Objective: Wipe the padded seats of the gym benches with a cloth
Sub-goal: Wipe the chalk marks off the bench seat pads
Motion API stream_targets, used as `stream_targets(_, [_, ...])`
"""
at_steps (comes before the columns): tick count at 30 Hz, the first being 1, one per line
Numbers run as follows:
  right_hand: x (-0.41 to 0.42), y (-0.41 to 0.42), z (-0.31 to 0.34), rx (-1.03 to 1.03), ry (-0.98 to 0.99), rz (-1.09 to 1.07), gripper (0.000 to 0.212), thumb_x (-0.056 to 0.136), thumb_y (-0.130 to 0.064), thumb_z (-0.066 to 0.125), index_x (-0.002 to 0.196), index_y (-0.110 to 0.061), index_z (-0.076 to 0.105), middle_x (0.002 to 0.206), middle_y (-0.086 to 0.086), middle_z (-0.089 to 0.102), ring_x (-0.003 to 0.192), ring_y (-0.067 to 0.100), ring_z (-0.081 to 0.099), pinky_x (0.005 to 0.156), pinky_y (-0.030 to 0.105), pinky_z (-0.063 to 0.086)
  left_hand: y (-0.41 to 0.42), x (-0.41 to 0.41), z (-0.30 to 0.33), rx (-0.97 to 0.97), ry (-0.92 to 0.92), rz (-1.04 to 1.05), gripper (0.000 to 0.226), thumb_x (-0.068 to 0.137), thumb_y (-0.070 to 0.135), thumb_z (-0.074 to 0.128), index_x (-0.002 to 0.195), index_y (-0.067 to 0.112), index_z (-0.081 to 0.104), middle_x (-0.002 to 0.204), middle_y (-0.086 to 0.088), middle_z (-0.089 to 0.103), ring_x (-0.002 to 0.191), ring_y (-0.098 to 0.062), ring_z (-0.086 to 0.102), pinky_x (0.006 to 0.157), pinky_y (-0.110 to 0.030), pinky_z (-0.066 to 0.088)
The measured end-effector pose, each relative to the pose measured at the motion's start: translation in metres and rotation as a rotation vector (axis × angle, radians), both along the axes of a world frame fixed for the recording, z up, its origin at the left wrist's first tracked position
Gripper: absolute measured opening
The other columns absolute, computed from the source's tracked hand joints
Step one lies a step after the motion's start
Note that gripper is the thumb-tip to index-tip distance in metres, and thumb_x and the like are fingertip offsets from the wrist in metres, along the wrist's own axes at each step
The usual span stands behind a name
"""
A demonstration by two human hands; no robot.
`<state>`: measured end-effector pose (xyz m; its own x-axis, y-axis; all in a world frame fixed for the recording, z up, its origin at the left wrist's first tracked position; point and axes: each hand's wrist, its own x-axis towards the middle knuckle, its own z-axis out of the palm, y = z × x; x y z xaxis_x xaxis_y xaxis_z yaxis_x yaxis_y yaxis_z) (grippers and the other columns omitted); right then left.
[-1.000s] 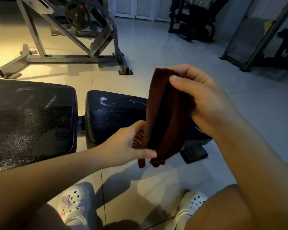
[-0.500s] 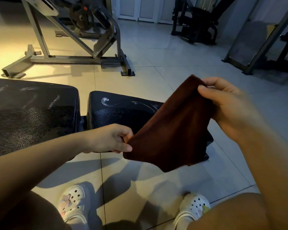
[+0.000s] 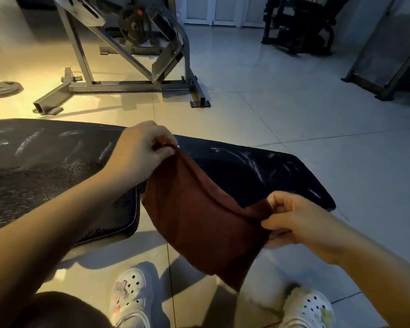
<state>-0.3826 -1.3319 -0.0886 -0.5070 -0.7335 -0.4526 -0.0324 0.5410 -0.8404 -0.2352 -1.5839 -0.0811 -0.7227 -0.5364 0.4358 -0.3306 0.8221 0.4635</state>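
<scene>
Pale floor tiles (image 3: 282, 110) stretch wide and bare beyond the bench, lit yellow at the left and blue-grey at the right. Across the middle lies the gym bench: its long back pad (image 3: 45, 176) runs off the left edge, and the shorter seat pad (image 3: 258, 171) ends in a rounded corner at the right, with smeared white streaks on both. A narrow gap separates the two pads, mostly covered by the cloth.

The left hand (image 3: 141, 153) pinches one top corner of the dark red cloth (image 3: 199, 223) above the gap, fingers curled tight. The right hand (image 3: 301, 223) grips the opposite corner near the seat pad's front edge, thumb over the fabric. The cloth hangs spread between them, sagging, its lower corner dropping in front of the bench toward the floor; whether it touches the pad is unclear.

Behind the bench stands a steel machine frame (image 3: 133, 84) carrying a weight plate, its top cut off. A loose plate (image 3: 3, 87) lies at the far left. Dark equipment in the back right is too dim to identify. White clogs (image 3: 133, 294) show below.
</scene>
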Motion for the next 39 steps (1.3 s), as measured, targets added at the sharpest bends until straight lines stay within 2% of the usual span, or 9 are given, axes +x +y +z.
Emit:
stream_targets(4, [-0.001,-0.017,-0.046,0.264,0.197,0.02,0.008,0.092,-0.01,0.062,0.099,-0.008,0.058,0.106,0.017,0.066,0.09,0.023,0.066,0.08,0.036,0.059,-0.016,-0.058,-0.048,0.031,-0.263,-0.138,0.037,0.088,0.011,0.066,0.123,0.019,0.058,0.123,-0.005,0.051,0.118,-0.025,0.047,0.1,-0.039,0.039])
stream_targets(7, [0.0,-0.034,-0.065,0.493,0.665,0.189,0.044,0.097,-0.038,0.054,0.138,-0.024,0.046,0.139,-0.004,0.046,0.121,0.014,0.05,0.095,0.028,0.044,-0.034,-0.062,-0.07,0.039,-0.392,-0.162,0.057,0.088,0.01,0.067,0.139,0.021,0.045,0.138,-0.004,0.042,0.129,-0.025,0.038,0.104,-0.034,0.032])
stream_targets(10, [0.019,-0.075,-0.085,0.128,0.782,0.156,0.055,0.101,-0.045,0.036,0.152,-0.027,0.025,0.158,-0.009,0.022,0.145,0.007,0.017,0.114,0.023,0.019,-0.054,-0.046,-0.07,0.099,-0.234,-0.067,0.047,0.086,0.013,0.07,0.13,0.018,0.055,0.129,-0.004,0.05,0.12,-0.021,0.047,0.096,-0.026,0.034])
stream_targets(13, [0.047,-0.135,-0.116,-0.032,0.813,0.322,0.073,0.09,-0.059,0.003,0.156,-0.027,0.007,0.164,-0.007,0.001,0.143,0.002,-0.014,0.121,0.034,-0.009,-0.063,-0.025,-0.071,0.072,-0.199,-0.02,0.036,0.086,0.015,0.07,0.121,0.017,0.062,0.119,-0.003,0.057,0.11,-0.021,0.053,0.092,-0.032,0.043])
stream_targets(16, [0.055,-0.175,-0.13,-0.002,0.852,0.287,0.075,0.088,-0.057,-0.007,0.156,-0.026,0.0,0.164,-0.002,-0.005,0.149,0.012,-0.014,0.122,0.042,-0.009,-0.06,-0.008,-0.076,0.029,-0.188,-0.055,0.03,0.087,0.014,0.067,0.117,0.017,0.064,0.112,0.004,0.058,0.106,-0.013,0.054,0.087,-0.025,0.038])
stream_targets(22, [0.009,-0.183,-0.139,0.063,0.794,0.241,0.064,0.099,-0.061,0.014,0.154,-0.035,-0.004,0.163,-0.005,-0.012,0.148,0.012,-0.018,0.116,0.037,-0.017,-0.048,-0.018,-0.084,0.026,-0.204,-0.183,0.032,0.093,0.034,0.051,0.118,0.019,0.063,0.113,0.01,0.056,0.104,-0.006,0.051,0.087,-0.011,0.037])
stream_targets(28, [-0.056,-0.157,-0.16,0.23,0.807,0.143,0.064,0.099,-0.059,0.011,0.155,-0.031,-0.002,0.163,-0.003,-0.009,0.15,0.014,-0.01,0.12,0.037,-0.01,-0.028,-0.039,-0.101,-0.092,-0.32,-0.272,0.041,0.096,0.042,0.038,0.127,0.022,0.056,0.12,0.004,0.056,0.112,-0.012,0.049,0.094,-0.03,0.037])
stream_targets(32, [-0.087,-0.133,-0.172,0.284,0.8,0.112,0.062,0.1,-0.055,0.008,0.155,-0.028,-0.001,0.164,-0.004,-0.006,0.15,0.014,-0.007,0.122,0.038,-0.005,-0.026,-0.038,-0.118,-0.153,-0.401,-0.296,0.041,0.099,0.045,0.031,0.128,0.027,0.053,0.124,0.009,0.053,0.12,-0.013,0.047,0.101,-0.031,0.027])
stream_targets(39, [-0.083,-0.121,-0.169,0.355,1.011,0.18,0.074,0.091,-0.055,-0.013,0.155,-0.02,0.001,0.163,-0.001,-0.01,0.15,0.017,-0.013,0.114,0.046,-0.019,-0.05,-0.026,-0.099,-0.107,-0.286,-0.136,0.039,0.097,0.039,0.039,0.121,0.018,0.061,0.117,-0.001,0.06,0.107,-0.026,0.057,0.088,-0.057,0.044])
